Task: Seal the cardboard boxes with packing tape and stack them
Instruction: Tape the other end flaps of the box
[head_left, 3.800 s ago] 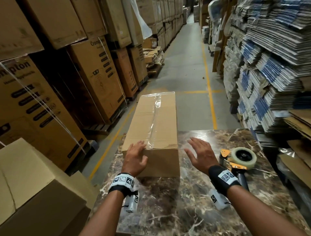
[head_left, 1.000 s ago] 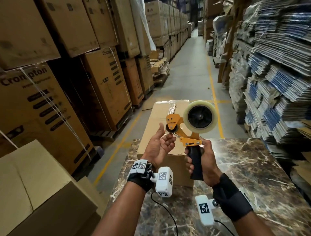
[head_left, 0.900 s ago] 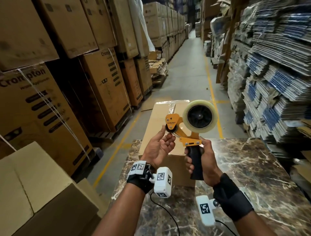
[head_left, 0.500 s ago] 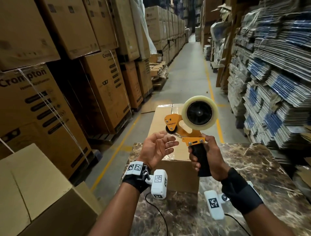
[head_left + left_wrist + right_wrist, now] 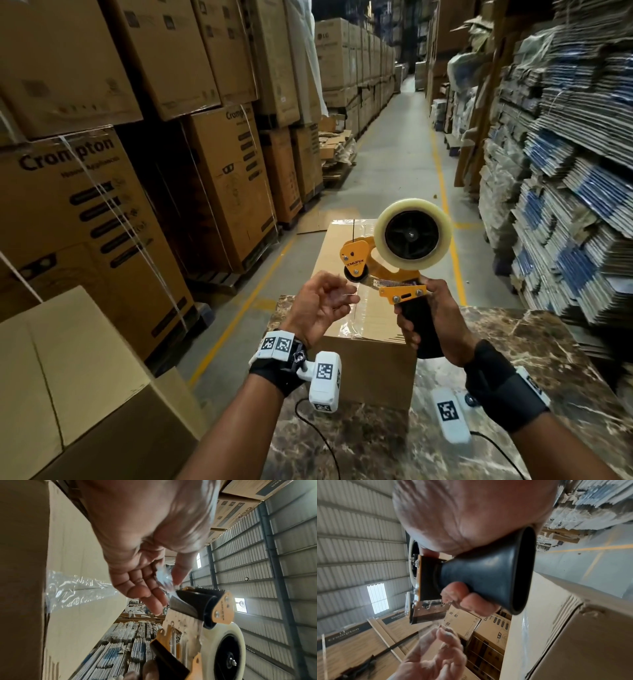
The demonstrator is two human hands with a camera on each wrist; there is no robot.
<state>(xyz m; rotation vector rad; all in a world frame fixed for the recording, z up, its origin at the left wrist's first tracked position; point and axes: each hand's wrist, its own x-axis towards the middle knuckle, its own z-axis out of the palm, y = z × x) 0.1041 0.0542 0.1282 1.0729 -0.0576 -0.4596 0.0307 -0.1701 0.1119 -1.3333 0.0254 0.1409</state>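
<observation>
Dispenser (image 5: 394, 263) gripped by right hand (image 5: 435, 322) | left hand (image 5: 318, 311) pinching tape end | box (image 5: 363, 346) below

Taped cardboard box (image 5: 356, 260) lies lengthwise on table, clear strip along top seam. Orange tape dispenser (image 5: 387, 274) held upright above it, roll at 1 o'clock.

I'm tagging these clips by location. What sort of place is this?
Most likely a warehouse: tall stacks of printed cartons line a long aisle with yellow floor lines, and bundles of flattened cardboard are piled along the right.
</observation>
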